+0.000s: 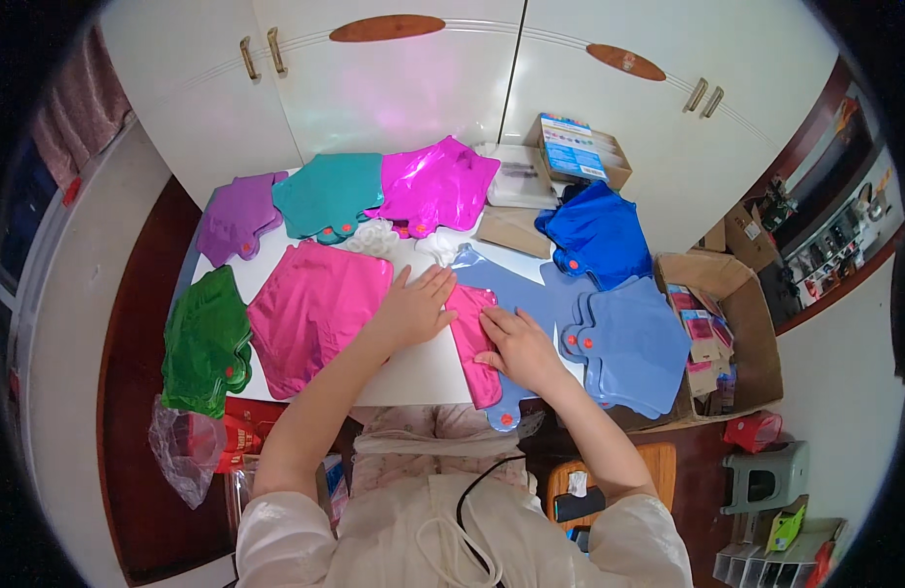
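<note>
A pink foil sheet, looking like a flat balloon folded into a narrow strip [479, 377], lies on the white table in front of me. My right hand [519, 350] rests on it with fingers stretched out. Beside its upper left edge, my left hand [413, 309] lies flat, fingers extended and touching the strip. Partly under the strip is a pale blue foil balloon [516, 286], its rounded tab with a red sticker poking out at the table's front edge. To the left of my left hand lies a stack of pink foil balloons [320, 309].
Around the table lie foil stacks: green [205, 343], purple [237, 214], teal [330, 191], magenta [441, 186], dark blue [602, 233] and light blue [637, 343]. A cardboard box [761, 323] of packets stands at the right. White crumpled pieces [372, 238] and a brown card [514, 230] lie behind.
</note>
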A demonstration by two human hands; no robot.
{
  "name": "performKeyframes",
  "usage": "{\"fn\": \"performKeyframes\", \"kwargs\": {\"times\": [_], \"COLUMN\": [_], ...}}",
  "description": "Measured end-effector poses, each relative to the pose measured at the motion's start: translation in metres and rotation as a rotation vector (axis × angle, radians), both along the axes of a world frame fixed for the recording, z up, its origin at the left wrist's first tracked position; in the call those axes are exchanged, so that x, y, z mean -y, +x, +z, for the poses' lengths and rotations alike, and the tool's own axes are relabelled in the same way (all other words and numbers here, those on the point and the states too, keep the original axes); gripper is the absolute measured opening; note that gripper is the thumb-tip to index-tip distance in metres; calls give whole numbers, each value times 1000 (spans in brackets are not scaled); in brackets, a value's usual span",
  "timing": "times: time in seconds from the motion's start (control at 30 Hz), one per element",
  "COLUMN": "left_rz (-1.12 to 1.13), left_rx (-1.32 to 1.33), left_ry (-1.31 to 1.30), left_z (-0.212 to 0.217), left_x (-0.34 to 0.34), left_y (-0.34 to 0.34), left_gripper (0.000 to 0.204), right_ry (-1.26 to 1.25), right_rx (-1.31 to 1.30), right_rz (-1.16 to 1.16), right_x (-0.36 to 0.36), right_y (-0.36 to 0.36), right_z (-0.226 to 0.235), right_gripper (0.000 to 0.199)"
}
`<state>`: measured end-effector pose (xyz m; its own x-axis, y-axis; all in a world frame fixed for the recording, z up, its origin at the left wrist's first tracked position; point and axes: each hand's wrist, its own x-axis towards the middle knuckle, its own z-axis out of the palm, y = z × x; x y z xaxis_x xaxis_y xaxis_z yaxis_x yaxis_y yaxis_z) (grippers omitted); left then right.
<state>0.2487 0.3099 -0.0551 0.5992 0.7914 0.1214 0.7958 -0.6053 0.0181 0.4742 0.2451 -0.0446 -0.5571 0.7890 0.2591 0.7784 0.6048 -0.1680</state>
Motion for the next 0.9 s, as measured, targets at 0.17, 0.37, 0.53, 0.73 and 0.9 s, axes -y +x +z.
{"fn": "performKeyframes", "kwargs": {"times": [0.17, 0.37, 0.53, 0.73, 0.9], "left_rz": [42, -4, -70, -160, -152], "left_rx": [-25, -39, -11, -3, -133], "left_ry": [93, 142, 74, -35, -7], "left_z": [-2, -9, 0, 17, 23], "left_x": [-7, 12, 54, 77, 88], "left_y": [1, 6, 15, 18, 26], "left_gripper": [55, 55, 61, 85, 109], "right_ry": [-21, -29, -102, -144, -176], "right_rx": [-22, -2, 19, 71, 171], "right_rz": [9, 23, -8, 28, 61], "right_x": [-10, -10, -10, -9, -5], "right_y": [0, -1, -1, 1, 4], "right_z": [-1, -1, 0, 5, 10], "right_gripper": [64, 65, 66, 82, 113]}}
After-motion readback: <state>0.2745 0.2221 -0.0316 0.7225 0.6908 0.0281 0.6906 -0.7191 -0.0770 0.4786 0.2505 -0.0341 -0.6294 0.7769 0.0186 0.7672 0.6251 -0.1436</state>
